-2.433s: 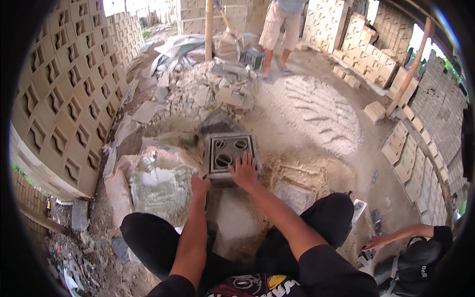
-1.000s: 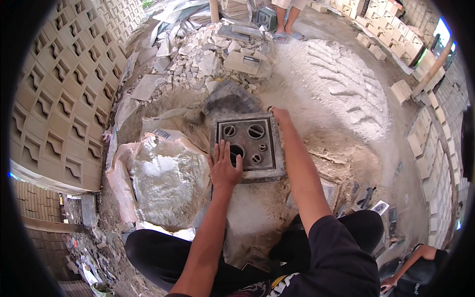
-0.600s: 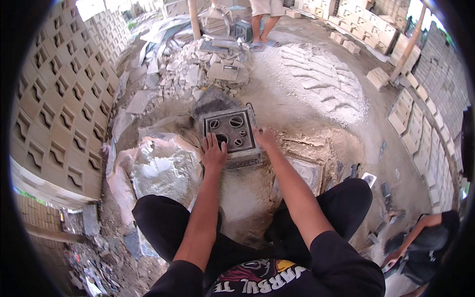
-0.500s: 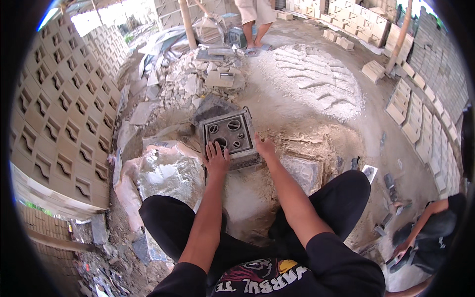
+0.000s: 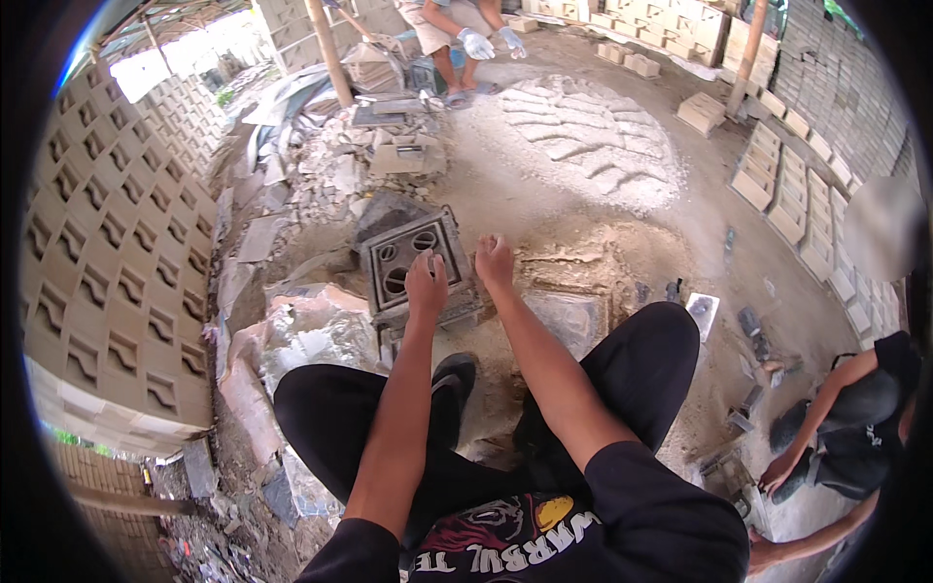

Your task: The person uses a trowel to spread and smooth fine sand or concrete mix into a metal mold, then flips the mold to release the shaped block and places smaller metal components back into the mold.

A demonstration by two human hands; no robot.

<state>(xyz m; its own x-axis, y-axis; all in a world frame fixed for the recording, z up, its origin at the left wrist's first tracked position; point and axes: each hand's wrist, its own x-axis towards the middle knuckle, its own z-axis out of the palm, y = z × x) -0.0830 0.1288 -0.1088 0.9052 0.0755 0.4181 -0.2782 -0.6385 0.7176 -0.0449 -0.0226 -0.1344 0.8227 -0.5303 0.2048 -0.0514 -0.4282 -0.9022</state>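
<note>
A squarish, dusty metal mould (image 5: 400, 260) with round openings of several sizes in its top stands on the ground before me. My left hand (image 5: 426, 284) is closed above its right-hand part, covering some of the openings. Just past the mould's right side, my right hand (image 5: 494, 260) is raised with its fingers curled in. Both hands are turned so that I cannot make out what, if anything, the fingers hold. A dark slab (image 5: 387, 216) lies behind the mould.
Crumpled sheeting with pale powder (image 5: 316, 335) lies left of the mould, rubble (image 5: 340, 170) beyond. Patterned blocks (image 5: 121, 243) form a wall at left. A raked pale heap (image 5: 593, 141) is ahead. A person in white gloves (image 5: 476, 44) squats at the back; another person (image 5: 855, 418) crouches at right.
My hands have come off the mould's edges, and their fingers have curled in. My view has shifted a little to the right. The person at the back has bent down, showing gloved hands.
</note>
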